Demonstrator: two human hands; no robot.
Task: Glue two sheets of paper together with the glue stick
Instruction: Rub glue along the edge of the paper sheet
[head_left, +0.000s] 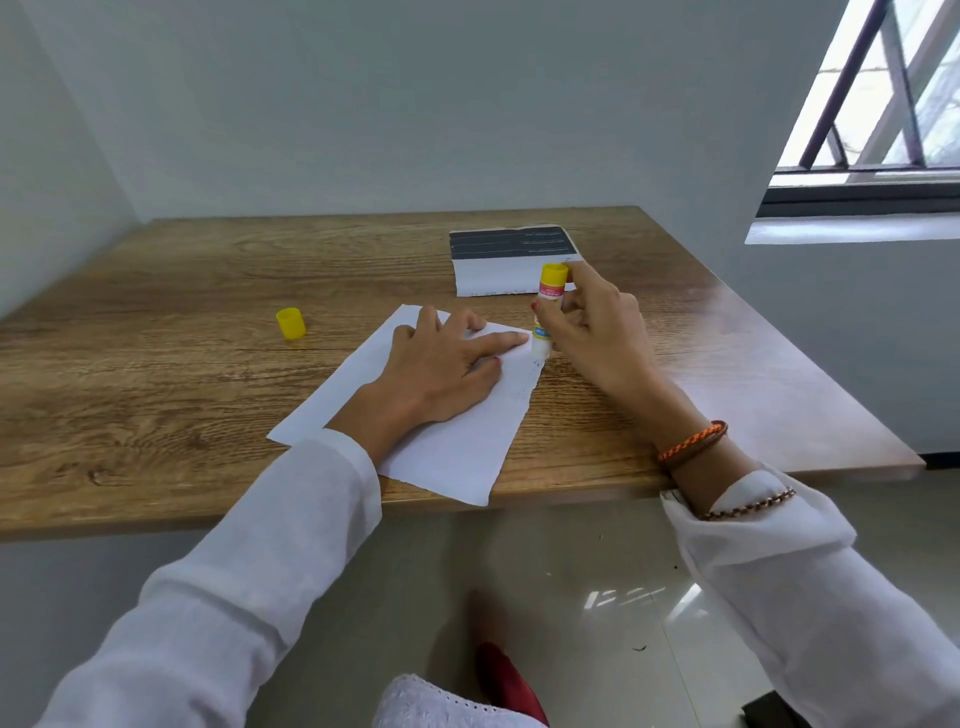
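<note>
**At the desk: glue meets paper**

On a wooden table (156, 322), left hand (441, 364) spread flat, pinning a white sheet (457, 447). Right hand (587, 322) clasped around the upright glue stick (548, 306), tip pressed to the sheet's far right corner. Yellow cap (291, 323) well to the left; second sheet (498, 260) just beyond.

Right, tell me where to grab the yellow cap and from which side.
Take the cap by its round side wall, thumb and finger on opposite sides, coming straight down from above. It stands upright on the table with bare wood all around it, so any side is open. The left hand is nearer, but it is pinning the sheet while the right hand holds the glue stick.
</note>
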